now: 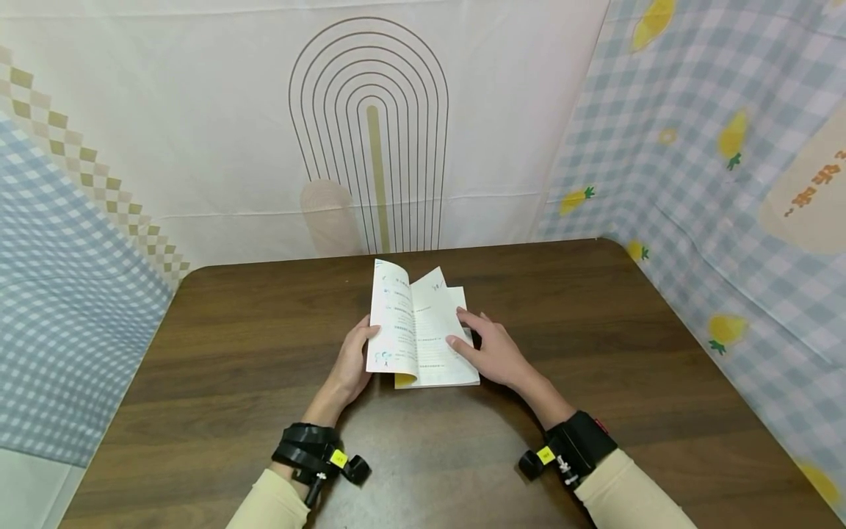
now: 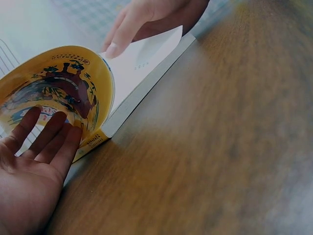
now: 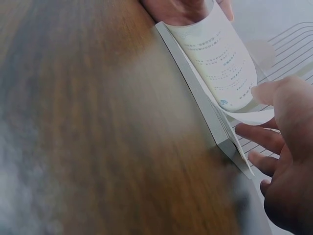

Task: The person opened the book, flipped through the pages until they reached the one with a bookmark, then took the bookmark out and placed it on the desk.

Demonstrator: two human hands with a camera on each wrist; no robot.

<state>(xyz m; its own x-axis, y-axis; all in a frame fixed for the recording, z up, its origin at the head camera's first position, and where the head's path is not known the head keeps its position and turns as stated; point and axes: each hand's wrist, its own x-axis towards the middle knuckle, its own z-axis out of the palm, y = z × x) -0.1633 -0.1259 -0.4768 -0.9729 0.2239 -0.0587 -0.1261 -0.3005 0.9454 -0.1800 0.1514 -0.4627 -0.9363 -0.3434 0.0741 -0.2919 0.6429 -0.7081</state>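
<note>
An open paperback book [image 1: 436, 353] lies on the brown table, its left part lifted and curled over. My left hand [image 1: 350, 360] holds that part, the thumb over the printed page and the fingers behind the cover. Seen in the left wrist view, the cover [image 2: 105, 83] is yellow with a colourful picture, and the fingers of my left hand [image 2: 36, 176] lie against it. At the book's right side, my right hand [image 1: 492, 353] pinches a raised page [image 3: 252, 116] between thumb and fingers. Its thumb is above the page and the other fingers are below.
The wooden table [image 1: 251, 397] has rounded back corners. Behind it hangs a white cloth [image 1: 198, 132] with arch lines. Blue checked cloths hang at the left [image 1: 66, 294] and right [image 1: 694, 206]. Each wrist wears a black strap with a small camera.
</note>
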